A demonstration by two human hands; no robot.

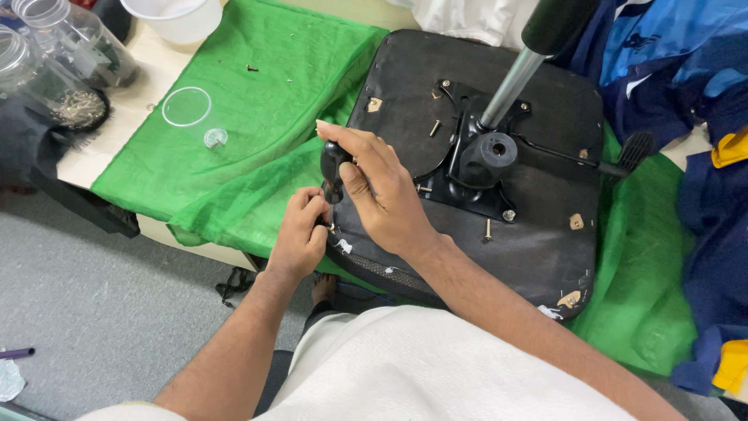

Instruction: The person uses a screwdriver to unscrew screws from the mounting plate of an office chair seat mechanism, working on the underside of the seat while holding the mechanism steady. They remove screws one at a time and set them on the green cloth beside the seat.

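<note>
an office chair seat [538,234] lies upside down on the bench [148,101], its black underside facing up so that the metal mounting plate [467,156] and the bolt holes can be reached from above. a green cloth [257,117] is spread under it, likely to keep small parts from rolling off and to spare the bench top.

the right hand [382,191] comes over the near-left edge of the seat with its fingers curled around a black handle [336,160], probably a screwdriver or a similar tool held upright; the grip is closed and firm, thumb along the side. the left hand [300,230] sits just below it at the seat's rim, fingertips pinched together on something small at the tool's lower end (a screw or the tip itself, too hidden to tell). one hand steadies low while the other grips high, which suits driving a fastener into the edge of the seat.

loose screws lie on the seat's underside, one [488,228] near the plate's lower corner and another [435,128] by its upper left, kept within easy reach. the gas-lift column [510,82] stands up out of the plate's centre, and a lever [623,160] runs off to the right.

on the cloth to the left rest a clear round lid [187,107] and a small clear cap [216,139]; clear plastic jars [54,54] and a white tub [179,17] stand at the far corner. blue clothing [678,70] is heaped on the right.
</note>
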